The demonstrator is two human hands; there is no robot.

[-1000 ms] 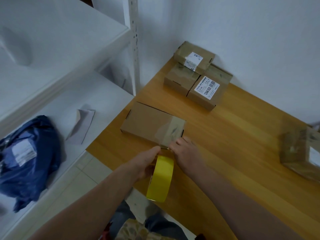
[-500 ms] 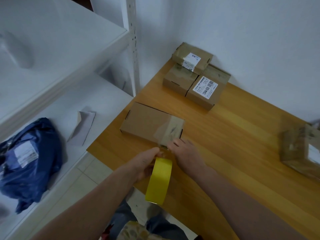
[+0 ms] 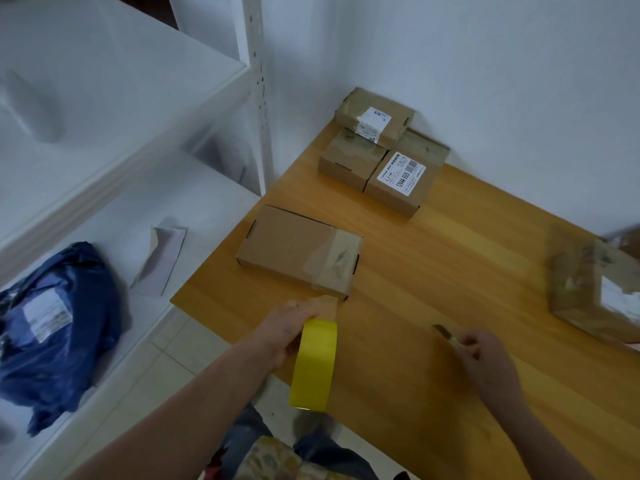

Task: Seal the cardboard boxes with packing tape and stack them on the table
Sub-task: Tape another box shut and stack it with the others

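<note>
Now cut clean. With left hand (image 3: pixel 289 327), fingers wrapped round the roll (image 3: pixel 313 362), hold the strip (image 3: pixel 329 302) taut off the box (image 3: pixel 294 251) at the front-left edge of the bench (image 3: pixel 450 271). Bring the cutter (image 3: pixel 443 331), pinched in right hand (image 3: pixel 485 355), across close to the box; then press the tail flat, no wrinkles.

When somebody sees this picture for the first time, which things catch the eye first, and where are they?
The bright yellow tape roll stands out most, gripped by the left hand at the near edge of the table. Just beyond it lies a flat cardboard box with clear tape across its right end. The right hand holds a small thin tool; a dark blue bag sits on the white shelf at left.
</note>
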